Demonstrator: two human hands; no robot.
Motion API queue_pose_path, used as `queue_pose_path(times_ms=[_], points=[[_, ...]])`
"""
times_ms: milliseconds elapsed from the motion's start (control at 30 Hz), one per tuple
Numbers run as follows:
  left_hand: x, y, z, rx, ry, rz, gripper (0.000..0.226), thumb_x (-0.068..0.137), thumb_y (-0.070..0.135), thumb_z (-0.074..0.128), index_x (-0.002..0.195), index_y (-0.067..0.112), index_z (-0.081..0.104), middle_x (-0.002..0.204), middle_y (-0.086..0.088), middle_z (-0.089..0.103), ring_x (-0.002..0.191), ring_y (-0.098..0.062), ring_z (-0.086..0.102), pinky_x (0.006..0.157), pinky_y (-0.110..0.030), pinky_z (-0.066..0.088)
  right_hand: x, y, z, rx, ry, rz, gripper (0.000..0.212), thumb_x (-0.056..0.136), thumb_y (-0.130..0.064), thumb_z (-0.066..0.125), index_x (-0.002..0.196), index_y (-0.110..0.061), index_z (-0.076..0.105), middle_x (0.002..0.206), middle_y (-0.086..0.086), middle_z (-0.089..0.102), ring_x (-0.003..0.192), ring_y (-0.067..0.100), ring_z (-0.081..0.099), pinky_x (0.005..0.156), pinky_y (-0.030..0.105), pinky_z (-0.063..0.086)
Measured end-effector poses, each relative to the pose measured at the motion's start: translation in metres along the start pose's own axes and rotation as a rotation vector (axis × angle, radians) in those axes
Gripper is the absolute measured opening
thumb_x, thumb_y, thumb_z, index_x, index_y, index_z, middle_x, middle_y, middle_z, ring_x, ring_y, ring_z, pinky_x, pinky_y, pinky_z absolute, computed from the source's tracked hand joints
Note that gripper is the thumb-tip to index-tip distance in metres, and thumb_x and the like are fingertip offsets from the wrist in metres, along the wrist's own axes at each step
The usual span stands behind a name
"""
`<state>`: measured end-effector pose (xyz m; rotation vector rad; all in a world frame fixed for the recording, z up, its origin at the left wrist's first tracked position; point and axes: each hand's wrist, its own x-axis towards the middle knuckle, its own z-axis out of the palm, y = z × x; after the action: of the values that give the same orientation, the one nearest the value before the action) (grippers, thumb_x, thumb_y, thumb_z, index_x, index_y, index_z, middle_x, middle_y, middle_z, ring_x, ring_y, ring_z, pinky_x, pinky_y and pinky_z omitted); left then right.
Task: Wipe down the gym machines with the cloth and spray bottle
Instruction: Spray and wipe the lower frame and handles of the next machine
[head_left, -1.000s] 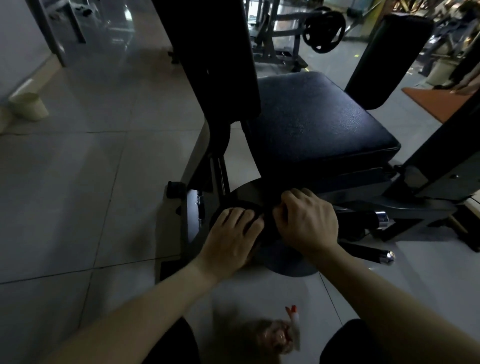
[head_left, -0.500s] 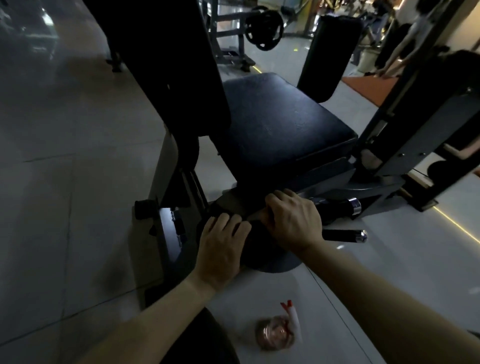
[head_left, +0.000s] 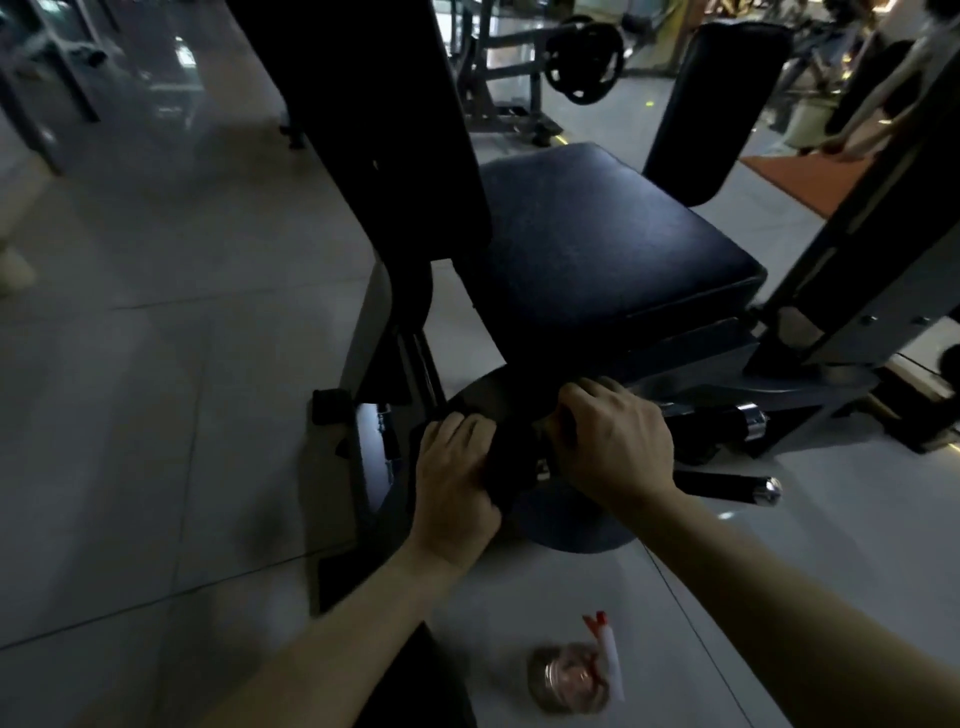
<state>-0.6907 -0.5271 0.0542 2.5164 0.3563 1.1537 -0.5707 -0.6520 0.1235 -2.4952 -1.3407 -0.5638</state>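
A dark cloth (head_left: 511, 460) lies bunched on the round metal disc (head_left: 569, 530) below the machine's black padded seat (head_left: 597, 234). My left hand (head_left: 457, 483) grips the cloth's left side with curled fingers. My right hand (head_left: 613, 447) curls over its right side, against the disc's upper edge. The two hands sit close together with the cloth between them. A clear spray bottle (head_left: 576, 670) with a red and white nozzle stands on the floor tiles near my knees, untouched.
A tall black back pad (head_left: 363, 130) rises on the left of the seat, and another pad (head_left: 722, 98) stands behind it. Two chrome-tipped black handles (head_left: 727, 488) stick out to the right. Machine frame (head_left: 857, 291) at right; weight plates (head_left: 584, 57) far back.
Both hands stay on the cloth at the disc, and the cloth now looks more bunched between them. My head has shifted, so the machine sits differently in view.
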Motion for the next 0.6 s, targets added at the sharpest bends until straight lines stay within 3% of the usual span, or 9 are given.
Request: queue_pose_path(times_ms=[67,133,200,300,367,433,500,600], points=[[-0.024,0.003,0.004,0.006,0.029,-0.036,0.025,0.084,0.015,0.049,0.104,0.002,0.058,0.102,-0.014,0.057,0.093,-0.035,0.052,0.083,-0.047,0.043,0.0,0.002,0.002,0.007,0.019,-0.016,0.029,0.09,-0.041,0.039,0.075,-0.021,0.055,0.076,-0.006,0.061,0.075,0.018,0.056,0.049,0.031,0.041],[-0.04,-0.006,0.001,0.142,-0.007,0.075,0.039,0.091,0.025,0.051,0.126,0.008,0.053,0.123,-0.013,0.052,0.112,-0.034,0.048,0.102,-0.048,0.038,0.0,0.005,0.002,0.03,0.024,-0.029,0.026,0.09,-0.038,0.045,0.073,-0.021,0.054,0.075,-0.006,0.06,0.075,0.017,0.056,0.05,0.033,0.044],[-0.038,-0.022,-0.003,0.3,-0.033,0.194,0.035,0.098,0.03,0.047,0.127,0.01,0.051,0.124,-0.012,0.049,0.11,-0.034,0.047,0.097,-0.048,0.039,-0.003,0.008,0.003,0.062,0.03,-0.06,0.023,0.09,-0.036,0.05,0.073,-0.02,0.054,0.075,-0.006,0.059,0.075,0.017,0.054,0.052,0.035,0.045],[-0.01,-0.026,-0.009,0.362,-0.025,0.24,0.041,0.104,0.039,0.037,0.103,0.004,0.059,0.104,-0.015,0.057,0.092,-0.033,0.05,0.083,-0.046,0.037,-0.005,0.011,0.002,0.092,0.059,-0.129,0.022,0.09,-0.033,0.051,0.074,-0.02,0.055,0.075,-0.006,0.058,0.074,0.016,0.053,0.05,0.033,0.042],[0.002,-0.015,-0.005,0.346,0.009,0.154,0.04,0.104,0.034,0.039,0.089,0.004,0.062,0.094,-0.014,0.059,0.086,-0.032,0.051,0.078,-0.043,0.038,-0.006,0.017,0.003,0.105,0.074,-0.197,0.022,0.092,-0.031,0.051,0.075,-0.019,0.056,0.076,-0.005,0.058,0.073,0.016,0.052,0.049,0.03,0.036],[0.0,-0.004,0.003,0.404,0.02,-0.018,0.02,0.094,0.025,0.055,0.089,0.008,0.062,0.095,-0.009,0.057,0.09,-0.029,0.05,0.079,-0.039,0.037,-0.006,0.02,0.005,0.113,0.082,-0.253,0.022,0.093,-0.03,0.051,0.076,-0.018,0.055,0.076,-0.003,0.057,0.072,0.017,0.052,0.051,0.029,0.028],[-0.001,0.005,0.012,0.364,0.069,-0.311,0.01,0.089,0.021,0.062,0.096,0.013,0.061,0.105,-0.004,0.053,0.098,-0.025,0.048,0.082,-0.035,0.038,-0.008,0.022,0.007,0.119,0.084,-0.31,0.023,0.095,-0.03,0.048,0.077,-0.017,0.055,0.076,-0.001,0.056,0.072,0.018,0.051,0.053,0.029,0.026],[0.02,0.005,0.005,0.114,0.107,-0.759,0.019,0.097,0.023,0.052,0.116,0.02,0.05,0.115,-0.003,0.051,0.104,-0.024,0.051,0.084,-0.037,0.047,-0.01,0.027,0.007,0.133,0.082,-0.396,0.025,0.096,-0.031,0.043,0.082,-0.016,0.056,0.078,0.001,0.056,0.073,0.02,0.051,0.054,0.029,0.028]])
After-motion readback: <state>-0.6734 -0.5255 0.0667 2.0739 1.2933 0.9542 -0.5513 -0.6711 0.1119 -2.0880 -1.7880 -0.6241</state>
